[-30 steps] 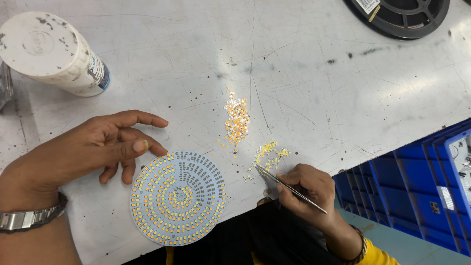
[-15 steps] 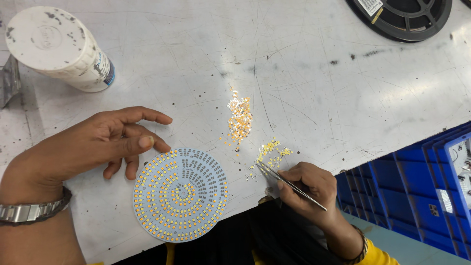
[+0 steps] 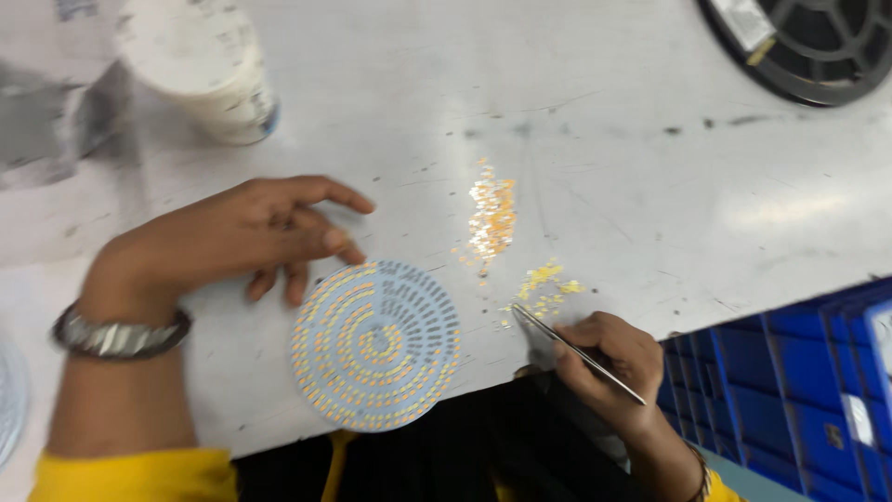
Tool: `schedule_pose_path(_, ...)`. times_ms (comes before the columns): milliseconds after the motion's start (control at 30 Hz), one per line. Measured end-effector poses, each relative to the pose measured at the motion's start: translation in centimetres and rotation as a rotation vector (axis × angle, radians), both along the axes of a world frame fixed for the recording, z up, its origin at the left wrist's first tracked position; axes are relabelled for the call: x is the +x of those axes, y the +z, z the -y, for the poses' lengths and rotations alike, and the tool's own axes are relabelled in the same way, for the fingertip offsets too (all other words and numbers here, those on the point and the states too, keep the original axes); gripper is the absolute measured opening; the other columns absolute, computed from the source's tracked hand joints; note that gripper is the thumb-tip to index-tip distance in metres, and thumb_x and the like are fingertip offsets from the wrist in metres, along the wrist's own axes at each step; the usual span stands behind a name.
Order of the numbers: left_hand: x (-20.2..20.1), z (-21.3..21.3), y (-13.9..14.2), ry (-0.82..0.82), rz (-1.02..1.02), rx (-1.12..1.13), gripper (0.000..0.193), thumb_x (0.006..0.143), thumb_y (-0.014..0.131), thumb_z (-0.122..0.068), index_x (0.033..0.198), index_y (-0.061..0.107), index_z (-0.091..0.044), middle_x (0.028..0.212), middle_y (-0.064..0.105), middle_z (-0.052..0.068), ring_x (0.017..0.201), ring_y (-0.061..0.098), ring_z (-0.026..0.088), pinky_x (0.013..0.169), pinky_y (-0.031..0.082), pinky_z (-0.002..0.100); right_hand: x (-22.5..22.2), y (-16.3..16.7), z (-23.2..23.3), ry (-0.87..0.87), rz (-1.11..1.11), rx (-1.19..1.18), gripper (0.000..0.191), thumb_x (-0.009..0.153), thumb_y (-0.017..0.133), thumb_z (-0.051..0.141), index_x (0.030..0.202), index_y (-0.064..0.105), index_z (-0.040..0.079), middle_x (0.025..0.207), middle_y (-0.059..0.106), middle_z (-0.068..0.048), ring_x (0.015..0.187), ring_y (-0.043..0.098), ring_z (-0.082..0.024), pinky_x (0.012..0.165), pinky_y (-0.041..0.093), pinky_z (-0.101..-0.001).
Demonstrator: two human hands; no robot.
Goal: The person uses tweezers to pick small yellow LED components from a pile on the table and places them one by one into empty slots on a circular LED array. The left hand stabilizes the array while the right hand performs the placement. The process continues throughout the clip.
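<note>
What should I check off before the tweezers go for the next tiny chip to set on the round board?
1. Tweezers gripped in the right hand: ok.
2. Tweezer tips at the small yellow pile of chips: ok, they sit at its edge.
3. A chip held in the tips: cannot tell, too small and blurred.
4. Round board steadied by the left hand: ok, its fingertips rest at the board's upper left rim.
5. Board fully supported: not ok, its lower edge hangs past the table edge.
6. Empty pads left on the board: ok, the upper right sector looks unfilled.
</note>
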State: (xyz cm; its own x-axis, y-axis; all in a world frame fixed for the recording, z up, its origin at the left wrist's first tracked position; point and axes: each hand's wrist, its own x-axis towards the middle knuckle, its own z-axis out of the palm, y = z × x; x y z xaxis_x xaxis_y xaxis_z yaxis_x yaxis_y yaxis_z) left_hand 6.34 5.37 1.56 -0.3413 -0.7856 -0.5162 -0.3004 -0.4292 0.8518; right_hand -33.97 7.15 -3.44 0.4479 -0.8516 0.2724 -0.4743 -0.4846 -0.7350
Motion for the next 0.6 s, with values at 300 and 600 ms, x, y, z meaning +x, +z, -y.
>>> schedule_pose_path(300,-1.0,0.3,1.4,0.031,0.035,0.008,0.068,0.081,0.067,-0.048,0.139,0.058,-0.013,0.091,0.082,0.008,0.045,0.066,0.012,0.034,0.045,0.025,4.5,-0.6,-1.5,0.347,0.051,-0.113,0.017,0.068,0.081,0.004,0.082,0.071,0.001,0.062,0.061,-0.004,0.049,0.056,-0.015,0.046,0.038,-0.0293)
schedule_pose_path(600,-0.6,0.1,0.6,0.021,-0.010,-0.034,0.069,0.080,0.067,-0.053,0.137,0.058,-0.014,0.090,0.082,0.006,0.044,0.066,0.010,0.032,0.045,0.023,5.2,0.1,-1.4,0.402,0.053,-0.138,0.018,0.070,0.081,0.005,0.085,0.071,0.002,0.067,0.065,-0.004,0.052,0.058,-0.016,0.049,0.041,-0.0294)
